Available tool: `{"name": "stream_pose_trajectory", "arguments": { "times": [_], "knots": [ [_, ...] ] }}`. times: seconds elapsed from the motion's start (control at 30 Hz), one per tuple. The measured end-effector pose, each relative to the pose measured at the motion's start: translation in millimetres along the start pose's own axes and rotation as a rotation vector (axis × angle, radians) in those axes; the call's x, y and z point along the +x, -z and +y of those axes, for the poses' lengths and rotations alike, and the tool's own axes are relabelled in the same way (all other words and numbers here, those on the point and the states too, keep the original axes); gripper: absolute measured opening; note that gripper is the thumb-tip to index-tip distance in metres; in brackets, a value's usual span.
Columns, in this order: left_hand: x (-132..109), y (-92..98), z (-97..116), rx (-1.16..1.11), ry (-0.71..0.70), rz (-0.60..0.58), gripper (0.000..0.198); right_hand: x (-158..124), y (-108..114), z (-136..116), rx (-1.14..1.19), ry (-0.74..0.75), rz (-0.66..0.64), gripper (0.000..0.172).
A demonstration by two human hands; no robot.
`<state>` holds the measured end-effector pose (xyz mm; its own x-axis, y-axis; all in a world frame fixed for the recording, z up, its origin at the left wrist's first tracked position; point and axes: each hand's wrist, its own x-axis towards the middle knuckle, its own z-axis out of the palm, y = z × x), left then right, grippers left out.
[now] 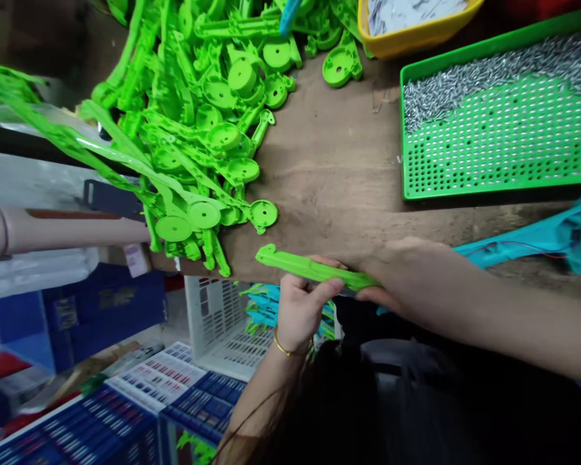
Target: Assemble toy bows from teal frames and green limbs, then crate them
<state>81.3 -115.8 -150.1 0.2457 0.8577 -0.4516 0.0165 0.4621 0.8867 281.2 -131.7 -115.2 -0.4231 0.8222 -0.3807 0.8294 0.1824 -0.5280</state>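
A long, narrow green plastic part [295,262] is held level near the table's front edge. My left hand [303,307] grips its middle, thumb on the near side and fingers behind. At its right end, my right hand [392,274] is closed round the part; this hand is blurred and its fingers are partly hidden. Just left of the held part, a heap of similar green plastic pieces [223,135] with round discs and long arms covers the table. To the right of my right hand lies a blue plastic piece [518,242] with a thin wire along it.
A green perforated tray [465,184] of small metal pins or screws stands at the right. Behind it is a yellow tub [416,42] with white contents. Below the table edge sits a white crate [213,323] with blue and green pieces. Blue printed boxes [126,413] stand lower left.
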Motion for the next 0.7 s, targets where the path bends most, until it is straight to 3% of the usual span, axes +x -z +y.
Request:
{"name": "stream_pose_trajectory", "arguments": {
  "times": [0.1,0.37,0.47,0.6,0.7],
  "knots": [
    [3,-0.8,2,-0.009,0.017,0.007,0.03,-8,-1,8,-0.198,-0.009,0.094,0.042],
    [3,-19.3,-6,-0.14,-0.009,0.054,0.031,-2,-25,12,-0.249,-0.002,0.294,0.054],
    [-5,-34.4,-18,-0.267,-0.023,0.062,0.04,-1,-24,12,-0.238,-0.06,0.304,0.057],
    [-19,-49.8,-30,-0.248,-0.01,0.009,0.045,-5,-16,7,-0.217,-0.115,0.294,0.058],
    [-21,-46.8,-30,-0.22,-0.05,0.006,0.036,-14,-3,9,-0.145,-0.026,0.216,0.052]
  ]
}}
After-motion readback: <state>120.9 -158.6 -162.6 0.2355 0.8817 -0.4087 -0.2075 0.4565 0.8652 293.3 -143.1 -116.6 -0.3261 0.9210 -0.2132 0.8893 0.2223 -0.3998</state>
